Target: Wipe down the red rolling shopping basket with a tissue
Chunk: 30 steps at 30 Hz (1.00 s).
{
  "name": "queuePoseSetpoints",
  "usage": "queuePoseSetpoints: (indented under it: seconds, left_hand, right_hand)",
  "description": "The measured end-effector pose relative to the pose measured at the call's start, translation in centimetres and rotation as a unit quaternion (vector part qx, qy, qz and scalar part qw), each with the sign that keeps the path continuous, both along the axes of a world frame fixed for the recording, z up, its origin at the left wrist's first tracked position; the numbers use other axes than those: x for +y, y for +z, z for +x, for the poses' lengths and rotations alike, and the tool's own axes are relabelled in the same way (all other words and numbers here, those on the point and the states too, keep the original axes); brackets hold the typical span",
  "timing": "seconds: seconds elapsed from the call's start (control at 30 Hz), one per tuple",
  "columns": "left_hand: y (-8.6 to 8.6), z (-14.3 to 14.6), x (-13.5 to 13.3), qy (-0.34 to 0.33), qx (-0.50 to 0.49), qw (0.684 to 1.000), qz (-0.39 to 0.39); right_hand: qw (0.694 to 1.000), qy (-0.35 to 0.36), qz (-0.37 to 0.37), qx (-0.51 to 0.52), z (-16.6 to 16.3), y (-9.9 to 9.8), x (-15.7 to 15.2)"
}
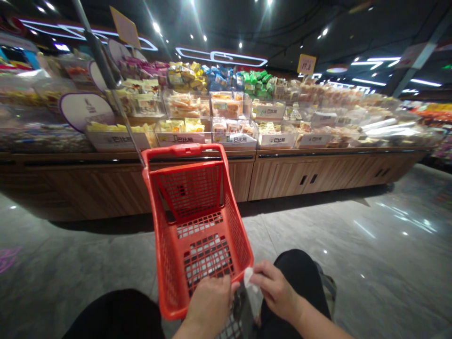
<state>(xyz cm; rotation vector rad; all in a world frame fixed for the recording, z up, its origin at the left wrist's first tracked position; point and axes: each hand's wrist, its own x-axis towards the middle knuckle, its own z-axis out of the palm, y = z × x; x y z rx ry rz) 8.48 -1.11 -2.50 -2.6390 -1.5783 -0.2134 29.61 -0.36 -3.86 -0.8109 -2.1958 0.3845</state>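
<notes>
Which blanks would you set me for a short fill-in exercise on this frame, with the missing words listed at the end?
1. The left hand holds the near rim of a basket whose colour is ____.
2. The right hand pinches a tissue-like scrap whose colour is ____.
3. On the display's top row, blue packages sit directly between yellow packages and ____ ones.
4. The cabinet doors under the display have a grain that looks like ____.

Missing words: red; white; green; wood.

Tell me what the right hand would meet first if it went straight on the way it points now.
Probably the basket rim, beside the white tissue the right hand holds; exact depth is unclear.
</notes>
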Motion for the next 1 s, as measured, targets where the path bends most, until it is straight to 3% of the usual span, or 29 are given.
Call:
queuePoseSetpoints:
  seconds: [0.23, 0.5, 0.73, 0.93, 1.0]
  left_hand:
    - [0.0, -0.9, 0.1, -0.022, 0.004, 0.999, 0.03]
    - [0.3, -2.0, 0.1, -0.047, 0.005, 0.998, 0.037]
    - [0.2, -3.0, 0.6, -0.056, 0.014, 0.998, 0.024]
    - [0.7, -3.5, 0.9, -0.073, 0.011, 0.997, 0.013]
    - [0.9, -3.7, 1.1, -0.08, 0.007, 0.997, 0.008]
  right_hand:
    - [0.997, -0.035, 0.054, 0.031, -0.1, 0.8, 3.4]
    - [1.0, 0.014, 0.015, -0.024, -0.4, 0.4, 1.1]
    - [0.997, -0.006, 0.075, 0.031, -0.8, 0.8, 5.2]
    - [1.0, 0.018, 0.023, 0.013, -1.0, 0.1, 1.4]
    - [0.999, 0.019, 0.029, 0.014, -1.0, 0.0, 1.4]
